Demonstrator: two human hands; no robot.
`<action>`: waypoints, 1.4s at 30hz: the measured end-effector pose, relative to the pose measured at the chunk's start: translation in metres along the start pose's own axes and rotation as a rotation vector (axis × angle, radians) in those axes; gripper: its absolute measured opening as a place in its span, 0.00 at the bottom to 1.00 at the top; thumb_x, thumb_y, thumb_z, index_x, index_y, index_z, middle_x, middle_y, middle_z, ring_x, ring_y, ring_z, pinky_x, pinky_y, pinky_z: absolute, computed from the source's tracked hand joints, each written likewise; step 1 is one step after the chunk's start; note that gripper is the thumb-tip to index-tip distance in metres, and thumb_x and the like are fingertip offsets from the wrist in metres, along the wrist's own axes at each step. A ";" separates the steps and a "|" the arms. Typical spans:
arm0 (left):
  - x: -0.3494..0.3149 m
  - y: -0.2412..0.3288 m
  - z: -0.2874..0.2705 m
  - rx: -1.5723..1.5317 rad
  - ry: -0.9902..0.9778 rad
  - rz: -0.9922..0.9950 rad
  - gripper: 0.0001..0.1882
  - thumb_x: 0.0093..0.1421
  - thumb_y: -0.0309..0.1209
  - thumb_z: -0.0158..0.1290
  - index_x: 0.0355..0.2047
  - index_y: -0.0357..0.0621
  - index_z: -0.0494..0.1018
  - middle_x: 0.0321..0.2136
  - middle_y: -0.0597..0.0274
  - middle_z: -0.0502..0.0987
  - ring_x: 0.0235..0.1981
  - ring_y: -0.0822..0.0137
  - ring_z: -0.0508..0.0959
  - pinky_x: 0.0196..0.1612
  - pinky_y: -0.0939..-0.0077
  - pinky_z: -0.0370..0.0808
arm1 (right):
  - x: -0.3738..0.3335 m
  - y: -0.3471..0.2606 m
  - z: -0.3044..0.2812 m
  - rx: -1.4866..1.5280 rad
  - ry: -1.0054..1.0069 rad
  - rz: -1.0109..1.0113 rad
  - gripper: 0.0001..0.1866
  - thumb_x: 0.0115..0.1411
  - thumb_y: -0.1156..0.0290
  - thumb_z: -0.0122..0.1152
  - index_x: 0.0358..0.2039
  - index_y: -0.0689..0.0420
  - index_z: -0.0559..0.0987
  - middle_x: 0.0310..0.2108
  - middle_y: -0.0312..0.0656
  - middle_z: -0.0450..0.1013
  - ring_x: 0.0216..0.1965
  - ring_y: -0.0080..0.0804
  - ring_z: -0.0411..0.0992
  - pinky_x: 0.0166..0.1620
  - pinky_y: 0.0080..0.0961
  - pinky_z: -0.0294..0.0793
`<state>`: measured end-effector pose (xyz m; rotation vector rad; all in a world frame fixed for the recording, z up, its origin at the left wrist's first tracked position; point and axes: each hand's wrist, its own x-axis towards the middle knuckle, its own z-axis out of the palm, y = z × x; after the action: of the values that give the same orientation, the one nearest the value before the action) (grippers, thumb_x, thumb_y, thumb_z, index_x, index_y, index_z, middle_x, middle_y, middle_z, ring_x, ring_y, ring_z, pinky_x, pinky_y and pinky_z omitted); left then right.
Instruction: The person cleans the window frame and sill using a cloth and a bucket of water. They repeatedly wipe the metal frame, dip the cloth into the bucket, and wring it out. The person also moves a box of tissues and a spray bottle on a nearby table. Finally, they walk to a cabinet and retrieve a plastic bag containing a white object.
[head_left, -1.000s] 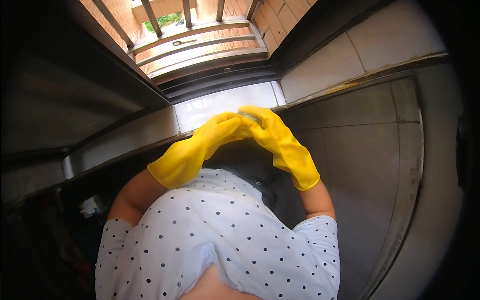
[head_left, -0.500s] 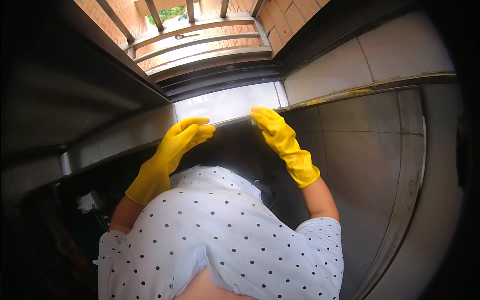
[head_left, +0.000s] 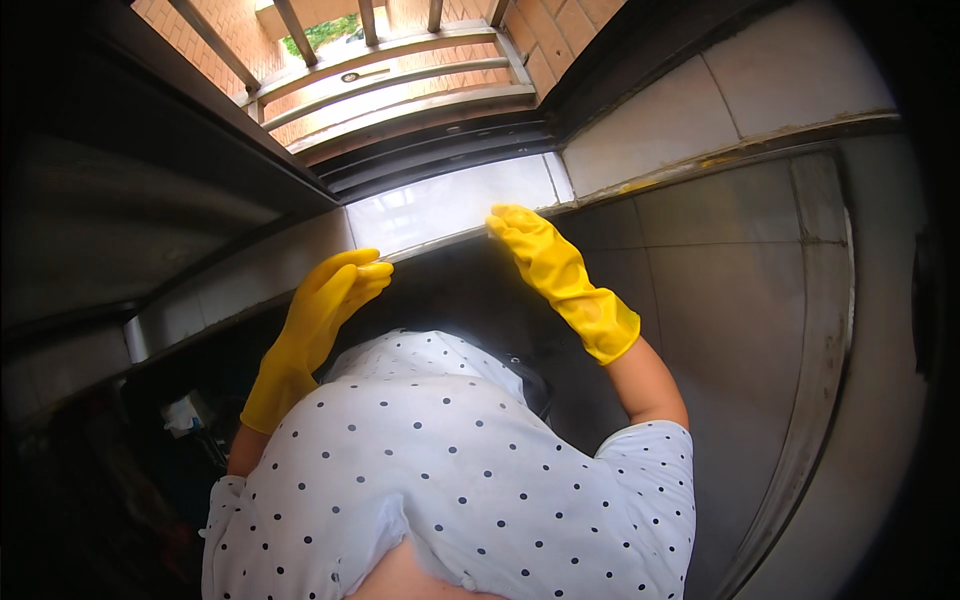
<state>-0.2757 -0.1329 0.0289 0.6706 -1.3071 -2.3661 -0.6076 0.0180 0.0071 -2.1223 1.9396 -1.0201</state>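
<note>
Yellow gloves (head_left: pixel 580 295): we see a bright rubber pair, smooth on the left, creased and bunched around the right wrist, with cuffs ending on the forearms; both are worn, beside the near edge of the white ledge tile (head_left: pixel 440 200).
Left hand (head_left: pixel 330 290): we find it just beside that edge, toward the tile's left corner, fingers stretched out and slightly apart, with nothing visible in its grasp.
Right hand (head_left: pixel 535 245): it overlaps the edge in our view, closer to the right corner, fingers drawn together; we cannot tell whether it holds anything or touches the tile.
Spotted top (head_left: pixel 450 470): white with dark dots, between the arms.
</note>
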 end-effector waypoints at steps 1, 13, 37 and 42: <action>-0.004 0.000 -0.001 0.009 0.014 0.010 0.24 0.74 0.41 0.45 0.63 0.37 0.65 0.59 0.47 0.71 0.60 0.59 0.74 0.66 0.67 0.68 | -0.007 0.001 -0.010 -0.020 -0.011 0.058 0.24 0.58 0.88 0.55 0.53 0.53 0.80 0.55 0.46 0.76 0.58 0.45 0.73 0.63 0.33 0.69; -0.023 0.013 0.007 0.109 0.091 -0.021 0.25 0.74 0.41 0.45 0.63 0.38 0.65 0.59 0.47 0.72 0.59 0.58 0.75 0.65 0.67 0.69 | 0.004 0.075 0.035 -0.715 0.049 0.582 0.16 0.70 0.64 0.54 0.53 0.59 0.78 0.49 0.49 0.77 0.52 0.46 0.75 0.56 0.31 0.73; -0.048 0.021 0.005 0.193 0.245 -0.132 0.21 0.73 0.41 0.47 0.58 0.40 0.71 0.52 0.50 0.78 0.56 0.60 0.78 0.64 0.70 0.70 | -0.047 0.036 0.010 -0.086 0.307 0.533 0.18 0.71 0.72 0.51 0.59 0.62 0.75 0.60 0.50 0.72 0.61 0.46 0.70 0.65 0.31 0.65; -0.051 0.015 -0.008 0.162 0.320 -0.122 0.20 0.73 0.39 0.47 0.58 0.40 0.71 0.52 0.50 0.78 0.56 0.60 0.78 0.64 0.69 0.70 | -0.077 0.019 -0.022 -0.128 0.167 0.876 0.19 0.65 0.72 0.60 0.57 0.54 0.78 0.52 0.42 0.78 0.48 0.37 0.77 0.51 0.26 0.74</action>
<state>-0.2283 -0.1197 0.0498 1.1546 -1.3532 -2.1413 -0.6329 0.0929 -0.0171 -0.9904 2.6496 -0.8879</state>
